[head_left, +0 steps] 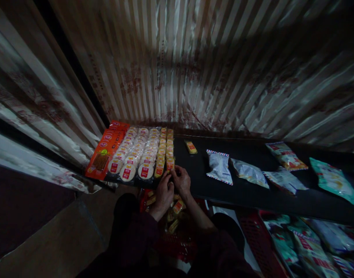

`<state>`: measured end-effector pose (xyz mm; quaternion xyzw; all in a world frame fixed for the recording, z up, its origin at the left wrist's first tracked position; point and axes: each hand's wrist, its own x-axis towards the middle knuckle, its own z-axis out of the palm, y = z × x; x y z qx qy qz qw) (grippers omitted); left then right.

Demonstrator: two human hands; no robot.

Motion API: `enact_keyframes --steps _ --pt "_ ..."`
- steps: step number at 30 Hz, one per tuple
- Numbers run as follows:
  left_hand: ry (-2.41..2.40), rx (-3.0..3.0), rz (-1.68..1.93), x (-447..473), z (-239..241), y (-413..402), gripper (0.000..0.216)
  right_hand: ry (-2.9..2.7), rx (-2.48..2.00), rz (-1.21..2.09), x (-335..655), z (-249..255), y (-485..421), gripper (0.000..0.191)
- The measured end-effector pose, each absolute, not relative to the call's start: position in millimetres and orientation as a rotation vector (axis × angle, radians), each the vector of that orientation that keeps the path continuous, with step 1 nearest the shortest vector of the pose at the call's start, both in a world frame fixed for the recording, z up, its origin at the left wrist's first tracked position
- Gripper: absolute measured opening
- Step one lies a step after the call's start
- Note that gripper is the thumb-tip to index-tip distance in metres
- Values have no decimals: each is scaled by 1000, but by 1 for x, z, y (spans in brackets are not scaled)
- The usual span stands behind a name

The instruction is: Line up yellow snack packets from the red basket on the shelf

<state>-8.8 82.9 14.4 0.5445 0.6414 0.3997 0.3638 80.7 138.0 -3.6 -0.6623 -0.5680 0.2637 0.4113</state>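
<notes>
- At the near edge, under the hands, a red basket (181, 241) holds loose small yellow packets (177, 207); dark sleeves come in from the bottom of the view.
- To the near right, a second red crate (259, 241) carries large green-and-white bags (310, 249).
- Just beyond the basket, the left hand (163, 194) and right hand (182, 181) meet at the near lip of a black shelf (246, 195). The fingers of both are bent, with the tips touching the nearest packet of the yellow rows (165, 151). In the dim light I cannot tell whether either hand grips it.
- The yellow rows run from the hands back to the far edge of the shelf.
- Left of them lie rows of round white cakes (136, 154) in clear wrap. Orange packs (105, 152) sit at the far left end.
- A single yellow packet (191, 147) lies apart, just right of the rows and farther back.
- Well right along the shelf lie clear bags (219, 166), an orange-printed bag (286, 156) and a green bag (333, 180).
- Farthest, a striped wall (208, 58) rises behind everything.
</notes>
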Motion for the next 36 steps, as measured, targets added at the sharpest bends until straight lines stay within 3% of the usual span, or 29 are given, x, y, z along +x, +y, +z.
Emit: enact_keyframes --steps 11,25,36 --pt "1659 1520 1038 -9 1 83 50 -1391 -1669 710 76 -5 146 40" --pt "1712 2511 801 -28 -9 78 50 -1445 -1641 667 78 -7 147 38" --pt "1702 2651 620 -38 -5 93 54 -1410 -1591 735 81 -3 152 36"
